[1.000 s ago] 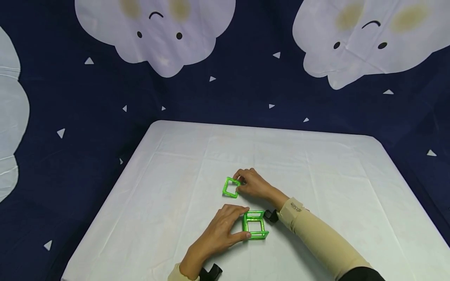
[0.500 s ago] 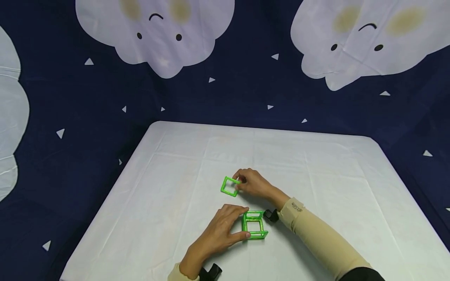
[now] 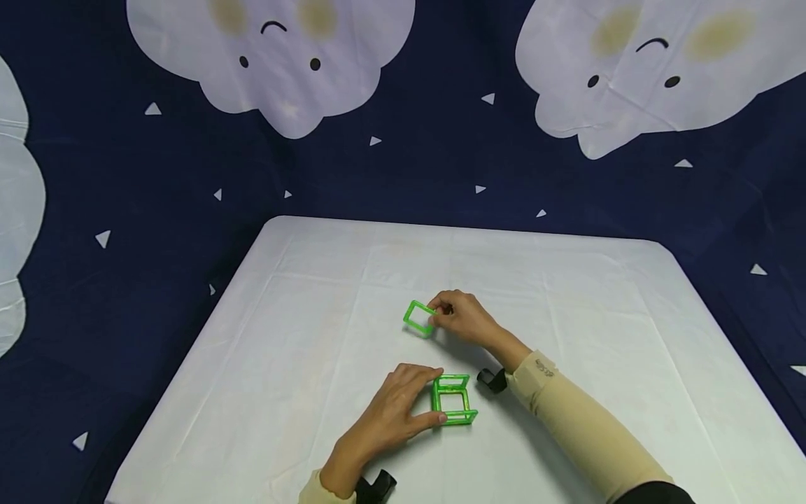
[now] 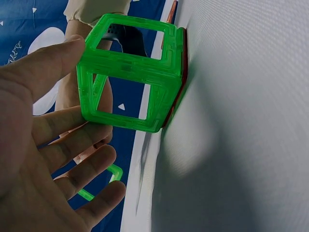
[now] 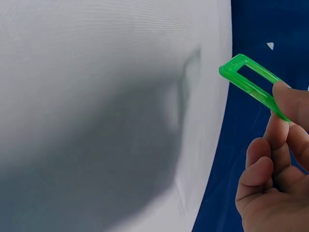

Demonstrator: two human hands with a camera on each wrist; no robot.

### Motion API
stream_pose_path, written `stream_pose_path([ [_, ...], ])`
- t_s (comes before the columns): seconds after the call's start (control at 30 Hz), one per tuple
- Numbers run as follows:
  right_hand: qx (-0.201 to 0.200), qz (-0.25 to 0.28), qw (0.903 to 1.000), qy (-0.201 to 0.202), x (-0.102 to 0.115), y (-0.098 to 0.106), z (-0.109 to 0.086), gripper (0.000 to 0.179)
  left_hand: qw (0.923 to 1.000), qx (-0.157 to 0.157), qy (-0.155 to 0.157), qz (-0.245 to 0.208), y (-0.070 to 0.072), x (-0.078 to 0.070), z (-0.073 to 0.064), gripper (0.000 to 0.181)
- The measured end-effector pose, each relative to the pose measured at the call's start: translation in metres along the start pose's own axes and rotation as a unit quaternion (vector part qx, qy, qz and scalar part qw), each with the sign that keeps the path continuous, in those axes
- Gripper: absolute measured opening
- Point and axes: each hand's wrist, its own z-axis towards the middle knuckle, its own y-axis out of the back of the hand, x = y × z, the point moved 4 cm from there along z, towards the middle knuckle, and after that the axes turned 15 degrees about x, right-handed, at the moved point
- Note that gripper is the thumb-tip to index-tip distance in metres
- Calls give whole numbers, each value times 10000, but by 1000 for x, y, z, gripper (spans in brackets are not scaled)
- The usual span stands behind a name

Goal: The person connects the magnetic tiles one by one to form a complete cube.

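My left hand [image 3: 393, 402] holds a boxy build of green see-through magnetic tiles [image 4: 126, 67] on the table, thumb on one side and fingertips on the opposite side. In the left wrist view a thin dark red edge [image 4: 185, 58] shows along the build's underside. Farther back, my right hand [image 3: 466, 318] pinches one loose green square magnetic tile [image 5: 253, 93] between thumb and fingers. That tile is an open frame, tilted and raised off the table, with its shadow below. The right fingertips partly cover one of its sides.
A white cloth covers the table [image 3: 315, 294]. Behind it hangs a dark blue curtain [image 3: 428, 175] printed with white clouds and small triangles. Black wrist mounts stick out below both wrists, the right one [image 3: 491, 380] close beside the tile build.
My right hand has lifted the loose square tile and shifted slightly away and to the right. My left hand stays on the build, nearly still.
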Motion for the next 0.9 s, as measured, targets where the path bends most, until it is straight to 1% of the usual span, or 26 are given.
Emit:
stream_pose_path([
  [0.23, -274, 150, 9995, -105, -3, 9, -9, 19, 9999, -121, -35, 70, 1, 0, -1, 63],
  [0.43, -455, 275, 9983, -229, -3, 14, -18, 20, 9999, -136, -28, -52, 2, 2, -1, 61],
  [0.57, -580, 376, 9974, -226, -3, 17, -27, 21, 9998, -179, -65, -94, 1, 3, -1, 58],
  [0.8, -812, 362, 9955, -323, -5, 21, -42, 19, 9996, -192, -131, -170, 1, 3, -1, 56],
  [0.9, -858, 362, 9949, -380, -5, 23, -46, 21, 9996, -188, -152, -157, 2, 2, -1, 56],
])
